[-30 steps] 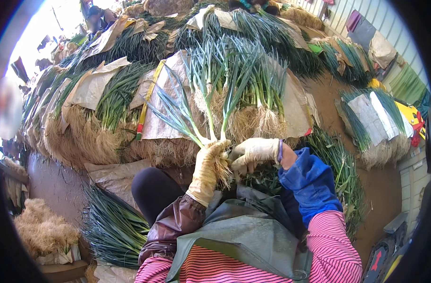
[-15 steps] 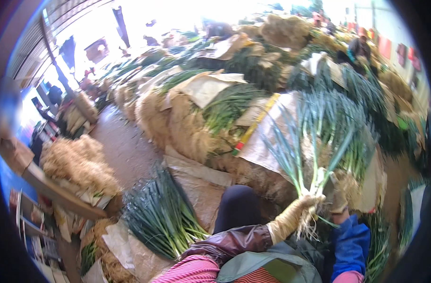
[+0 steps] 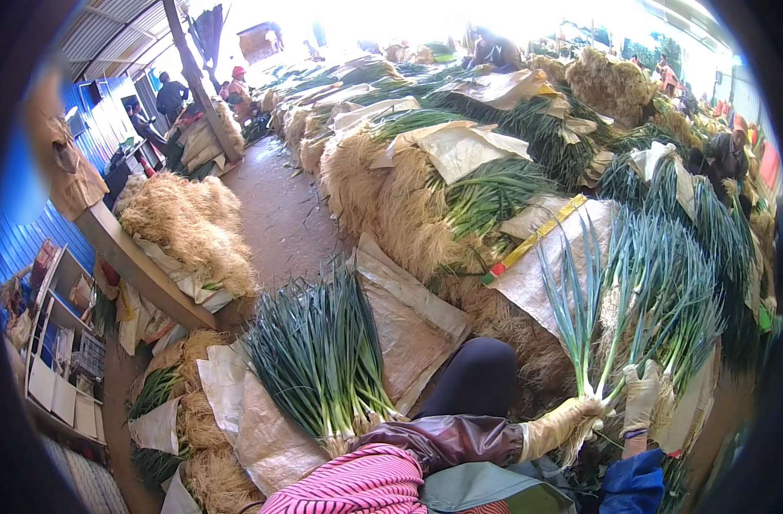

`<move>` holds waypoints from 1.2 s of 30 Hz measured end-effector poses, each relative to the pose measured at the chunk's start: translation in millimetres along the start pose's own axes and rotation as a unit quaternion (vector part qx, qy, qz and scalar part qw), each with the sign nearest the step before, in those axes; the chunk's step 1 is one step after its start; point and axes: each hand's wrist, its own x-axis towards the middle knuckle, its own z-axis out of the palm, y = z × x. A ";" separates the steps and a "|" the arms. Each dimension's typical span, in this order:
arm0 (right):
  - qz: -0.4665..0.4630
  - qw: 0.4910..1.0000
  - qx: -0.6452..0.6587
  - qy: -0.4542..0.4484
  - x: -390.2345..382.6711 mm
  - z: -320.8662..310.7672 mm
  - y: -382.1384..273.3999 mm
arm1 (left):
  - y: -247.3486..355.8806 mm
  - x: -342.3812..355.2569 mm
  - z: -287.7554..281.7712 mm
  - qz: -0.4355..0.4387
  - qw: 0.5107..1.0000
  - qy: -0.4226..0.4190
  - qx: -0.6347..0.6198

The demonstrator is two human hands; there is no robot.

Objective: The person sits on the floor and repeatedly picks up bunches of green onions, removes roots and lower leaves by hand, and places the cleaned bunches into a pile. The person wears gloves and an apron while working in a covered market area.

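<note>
My gloved left hand point(image 3: 563, 421) grips a small bunch of green onions point(image 3: 592, 377) by the white bases, pale roots dangling below it. Just to its right my gloved right hand point(image 3: 640, 398) is upright, fingers curled among stalks; what they hold is hidden. Behind both hands, loose onions point(image 3: 670, 283) with long blue-green leaves lie on a pale woven sheet point(image 3: 528, 300). A yellow strip point(image 3: 537, 238) runs along that sheet's left edge. Left of my dark-clad knee point(image 3: 473, 377), a large neat bundle of onions point(image 3: 314, 351) lies on sacking point(image 3: 263, 428).
Long heaps of rooty onions point(image 3: 383, 188) border a floor aisle point(image 3: 276, 201). At left stand a wooden beam point(image 3: 147, 270), a root pile point(image 3: 182, 218) and shelving point(image 3: 66, 360). Co-workers are at the back left point(image 3: 172, 101) and among the heaps at right point(image 3: 726, 154).
The view has swung toward the left, bringing the aisle and shelving in. My right hand has moved from beside the left hand's root end to higher among the stalks at its right.
</note>
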 end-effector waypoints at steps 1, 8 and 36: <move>-0.013 1.000 -0.021 0.009 0.6 -0.7 5.8 | 2.2 0.0 4.1 -0.010 1.000 0.009 0.005; 0.079 0.967 0.050 -0.235 -28.1 -4.0 -68.3 | 7.2 3.8 -2.9 0.067 0.995 0.065 -0.019; 0.023 0.785 -0.284 -0.551 -47.1 -26.7 -53.7 | 40.8 -24.9 39.0 -0.022 0.991 0.002 0.132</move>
